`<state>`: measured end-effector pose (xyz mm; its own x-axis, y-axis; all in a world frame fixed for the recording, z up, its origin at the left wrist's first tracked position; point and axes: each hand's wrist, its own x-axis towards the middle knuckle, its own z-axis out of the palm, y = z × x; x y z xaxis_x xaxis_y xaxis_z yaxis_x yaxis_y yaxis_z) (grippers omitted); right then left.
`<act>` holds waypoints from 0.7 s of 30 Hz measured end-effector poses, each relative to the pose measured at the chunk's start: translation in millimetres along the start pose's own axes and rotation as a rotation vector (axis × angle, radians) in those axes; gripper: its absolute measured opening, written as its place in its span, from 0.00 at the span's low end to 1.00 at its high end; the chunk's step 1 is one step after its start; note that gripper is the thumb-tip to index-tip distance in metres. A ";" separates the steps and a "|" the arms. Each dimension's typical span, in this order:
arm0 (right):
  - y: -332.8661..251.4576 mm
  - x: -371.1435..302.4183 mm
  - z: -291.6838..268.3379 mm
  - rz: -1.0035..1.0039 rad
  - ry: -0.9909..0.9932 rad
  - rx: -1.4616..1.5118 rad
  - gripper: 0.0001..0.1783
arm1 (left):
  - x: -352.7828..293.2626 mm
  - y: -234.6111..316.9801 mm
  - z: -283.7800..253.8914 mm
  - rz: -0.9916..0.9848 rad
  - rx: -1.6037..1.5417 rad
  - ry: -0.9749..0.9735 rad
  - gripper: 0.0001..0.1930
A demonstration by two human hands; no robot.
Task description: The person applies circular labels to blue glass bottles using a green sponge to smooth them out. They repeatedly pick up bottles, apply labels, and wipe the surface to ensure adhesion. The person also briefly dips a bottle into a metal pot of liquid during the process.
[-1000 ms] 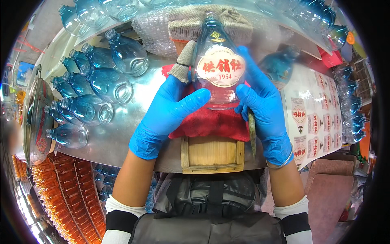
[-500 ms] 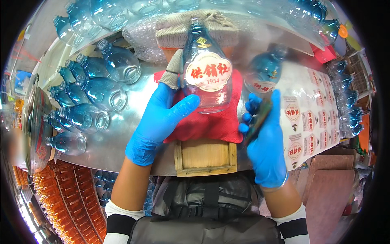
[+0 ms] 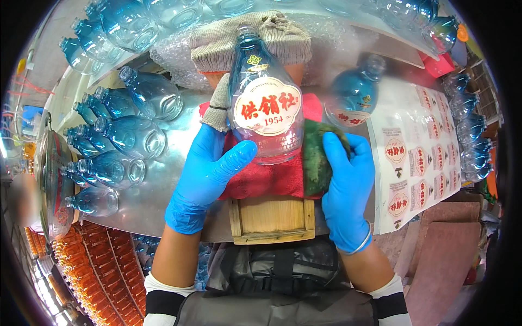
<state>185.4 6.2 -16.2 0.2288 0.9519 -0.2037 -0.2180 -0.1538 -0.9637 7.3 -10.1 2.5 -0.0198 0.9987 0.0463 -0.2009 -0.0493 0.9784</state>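
A clear-to-blue glass bottle [image 3: 265, 148] with a cream label and red lettering lies tilted on a red cloth [image 3: 261, 182], its neck on a folded grey knit pad [image 3: 215, 51]. My left hand [image 3: 206, 168], in a blue glove with a grey knit sleeve over its fingers, grips the bottle's left side, thumb along its lower edge. The far fingers are partly hidden. In my right hand [image 3: 350, 179], also blue-gloved, a dark green cloth [image 3: 315, 157] is pinched between thumb and fingers, hanging just right of the bottle's base.
A wooden box [image 3: 272, 217] sits at the near table edge. Another labelled blue bottle [image 3: 356, 92] stands right of the pad, beside a sheet of printed labels [image 3: 418, 157]. Several blue bottles [image 3: 133, 133] line the left, with more at the back and far right. Bubble wrap [image 3: 171, 51] lies behind.
My right hand has raised the green cloth and brought it leftward, beside the bottle's base. My left hand keeps its hold on the bottle. The whole view has shifted slightly.
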 end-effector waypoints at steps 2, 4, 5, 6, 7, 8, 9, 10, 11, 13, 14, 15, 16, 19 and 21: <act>0.4 -0.2 3.0 -0.147 0.045 -0.049 0.10 | -1.3 -2.5 -1.3 -0.002 0.000 0.021 0.42; -6.4 -16.2 2.3 -0.505 0.071 -0.224 0.10 | -2.0 -3.6 -4.7 0.024 0.088 0.005 0.39; -16.9 -24.0 -10.0 -0.767 -0.122 -0.485 0.10 | -2.4 -4.7 -4.7 0.030 0.097 0.013 0.36; -25.8 -23.9 -9.0 -1.029 -0.247 -0.599 0.13 | -4.1 -6.0 -5.5 0.036 0.113 0.026 0.34; -27.9 -26.6 -8.1 -1.158 -0.337 -0.725 0.14 | -6.1 -8.1 -5.1 0.036 0.100 0.060 0.32; -27.1 -28.8 -4.5 -1.263 -0.375 -0.815 0.15 | -5.6 -8.1 -4.6 0.032 0.079 0.062 0.31; -26.2 -31.2 -1.2 -1.372 -0.413 -0.895 0.16 | -5.4 -8.3 -3.7 0.027 0.058 0.065 0.31; -20.9 -34.3 6.2 -1.458 -0.401 -0.932 0.16 | -4.4 -5.2 -2.5 0.017 0.032 0.042 0.31; -18.1 -36.4 11.8 -1.548 -0.395 -0.960 0.17 | -4.8 -1.1 -3.0 0.009 0.009 0.026 0.30; -29.2 -39.5 12.0 -1.513 -0.458 -1.002 0.19 | -3.7 -2.9 -7.8 -0.006 -0.007 0.010 0.30; -33.0 -40.3 10.2 -1.495 -0.487 -1.026 0.21 | -2.8 -4.3 -9.9 -0.012 -0.016 0.000 0.30; -33.4 -39.5 8.1 -1.550 -0.404 -1.019 0.21 | -5.2 -7.4 -15.8 -0.056 -0.022 0.001 0.30; -34.4 -37.3 7.8 -1.570 -0.424 -1.054 0.21 | -6.5 -8.7 -19.1 -0.101 -0.029 0.002 0.30; -31.9 -36.2 10.1 -1.534 -0.516 -1.048 0.21 | -1.3 -5.7 -10.9 -0.015 -0.047 0.013 0.31; -39.8 -34.9 11.4 -1.554 -0.502 -1.026 0.21 | -1.6 -9.6 -15.9 -0.024 -0.081 -0.011 0.32</act>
<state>175.3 -17.8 31.3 -0.6495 0.3354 0.6824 0.4757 0.8794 0.0205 -6.3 -11.3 -10.1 -0.0034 0.9997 0.0259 -0.2797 -0.0258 0.9597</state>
